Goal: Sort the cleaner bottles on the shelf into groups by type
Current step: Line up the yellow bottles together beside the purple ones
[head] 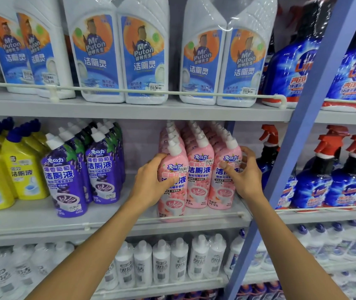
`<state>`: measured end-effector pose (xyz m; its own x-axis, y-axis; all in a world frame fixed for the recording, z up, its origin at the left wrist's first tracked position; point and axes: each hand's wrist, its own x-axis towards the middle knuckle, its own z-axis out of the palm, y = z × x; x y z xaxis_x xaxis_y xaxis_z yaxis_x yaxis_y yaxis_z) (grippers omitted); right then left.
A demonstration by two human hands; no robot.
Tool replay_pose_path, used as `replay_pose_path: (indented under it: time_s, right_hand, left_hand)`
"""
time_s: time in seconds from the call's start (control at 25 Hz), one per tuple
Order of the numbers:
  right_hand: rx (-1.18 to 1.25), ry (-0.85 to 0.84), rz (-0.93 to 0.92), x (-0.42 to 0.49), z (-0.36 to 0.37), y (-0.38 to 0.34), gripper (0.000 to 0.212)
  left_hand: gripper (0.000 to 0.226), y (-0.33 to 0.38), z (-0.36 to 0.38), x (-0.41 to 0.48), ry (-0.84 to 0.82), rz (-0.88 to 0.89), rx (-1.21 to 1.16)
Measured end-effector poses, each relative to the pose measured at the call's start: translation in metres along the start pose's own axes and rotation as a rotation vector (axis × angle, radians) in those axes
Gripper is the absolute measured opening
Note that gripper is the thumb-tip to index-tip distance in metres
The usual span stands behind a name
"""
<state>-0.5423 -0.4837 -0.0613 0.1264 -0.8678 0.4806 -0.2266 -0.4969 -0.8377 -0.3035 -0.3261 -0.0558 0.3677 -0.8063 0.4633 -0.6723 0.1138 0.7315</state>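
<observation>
Left hand: the left hand (151, 180) wraps the left flank of the front-left pink bottle (172, 182), thumb across its label, clamped on it; likely squaring it into line with its row.
Right hand: the right hand (245, 174) cups the right side of the front-right pink bottle (226, 182), fingers curled round its shoulder; whether the grip is firm I cannot tell.
Why held so: the hands stand apart, bracketing the pink group from either side, seemingly to press it into one tight block.
Pink group: middle shelf (108, 221), at about 3 o'clock from the purple bottles (64, 176), a bare gap between the two groups.
Pink label: "兔の力", "洁厕液", "99.9%".
Purple label: same brand, "洁厕液", grapes pictured.
Yellow bottles (21, 169): at 9 o'clock, blue caps, "洁厕液".
Top shelf: white bottles (118, 55) at 12 o'clock, "Mr Puton", "洁厕灵", shrink-wrapped in pairs.
Right bay: blue spray bottles (328, 178) at 3 o'clock, red triggers; brand name blurred.
Progress: colours already stand grouped; tidying appears to remain.
</observation>
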Motion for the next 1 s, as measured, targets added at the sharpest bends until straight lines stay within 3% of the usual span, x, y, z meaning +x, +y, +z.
replay_pose_path:
  time_s: [0.6,0.8,1.0]
  right_hand:
    - [-0.023,-0.001,0.037,-0.005,-0.002,-0.013,0.073]
    - [-0.099,0.122,0.074,-0.008,0.003,-0.001,0.088]
    - [-0.207,0.183,0.101,-0.041,0.011,-0.001,0.072]
  left_hand:
    - [0.067,0.007,-0.005,0.000,-0.034,-0.038,0.002]
    - [0.064,0.004,-0.009,0.004,-0.065,-0.025,0.006]
    - [0.069,-0.008,-0.030,-0.005,-0.077,-0.060,0.020]
